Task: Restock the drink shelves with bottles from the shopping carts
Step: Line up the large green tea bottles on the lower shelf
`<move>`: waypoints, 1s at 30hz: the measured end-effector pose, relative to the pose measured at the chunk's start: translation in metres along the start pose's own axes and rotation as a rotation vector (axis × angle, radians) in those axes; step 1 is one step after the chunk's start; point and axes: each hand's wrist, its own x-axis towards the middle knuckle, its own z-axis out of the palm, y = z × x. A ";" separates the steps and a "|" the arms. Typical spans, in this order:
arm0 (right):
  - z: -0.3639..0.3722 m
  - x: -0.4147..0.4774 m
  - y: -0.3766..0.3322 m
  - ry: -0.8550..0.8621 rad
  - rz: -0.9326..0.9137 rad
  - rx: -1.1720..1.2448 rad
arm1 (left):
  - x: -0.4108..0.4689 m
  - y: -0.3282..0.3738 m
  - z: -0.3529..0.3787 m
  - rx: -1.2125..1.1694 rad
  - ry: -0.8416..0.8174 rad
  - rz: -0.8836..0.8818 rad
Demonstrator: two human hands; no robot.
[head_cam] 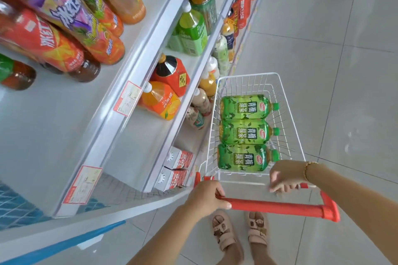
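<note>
Your left hand (206,197) is wrapped tight around the red handle (275,206) of the cart (247,75). Your right hand (284,177) sits at the back edge of the cart, with its fingers bent down over the wire. It looks a bit blurry, so I cannot tell if it is really holding on or just resting there.

Three green bottles lie in the cart, side by side. Each one lies flat on its side. The near bottle (243,157) is just in front of your right hand, almost under it. The middle bottle (244,132) comes next, and the far bottle (245,106) is at the front of the cart.

All three lie across the cart. Their fat bottoms point left, toward the shelves (133,66). Their green caps point right. The near cap (275,155) is right by your right hand.

So I think your right hand is the one to use. It is much closer to the near bottle than your left hand is. You reach a little forward and down and take the bottle near its neck.

The shelves are on your left side, close beside the cart. Some green bottles on the shelf (190,32) stand farther along, so the new ones may belong there.
</note>
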 end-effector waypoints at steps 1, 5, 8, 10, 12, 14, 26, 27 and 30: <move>-0.007 0.008 0.004 0.097 0.015 0.061 | 0.009 0.007 -0.009 0.012 -0.055 0.011; -0.038 0.048 0.031 0.628 0.161 0.424 | 0.069 0.040 -0.056 -0.067 0.060 0.079; -0.050 0.065 0.037 0.674 0.294 0.669 | 0.121 0.064 -0.086 -0.094 0.233 0.134; -0.042 0.082 0.031 0.618 0.322 0.961 | 0.155 0.075 -0.095 -0.067 0.295 0.168; -0.031 0.097 0.024 0.535 0.277 1.384 | 0.185 0.083 -0.101 -0.002 0.301 0.192; -0.024 0.108 0.021 0.547 0.218 1.649 | 0.211 0.088 -0.106 0.122 0.281 0.208; -0.006 0.144 0.037 0.672 -0.096 1.667 | 0.302 0.118 -0.142 0.468 -0.222 -0.005; -0.007 0.146 0.037 0.672 -0.101 1.650 | 0.306 0.118 -0.143 0.480 -0.227 -0.006; -0.009 0.153 0.036 0.666 -0.099 1.591 | 0.314 0.116 -0.144 0.556 -0.222 0.008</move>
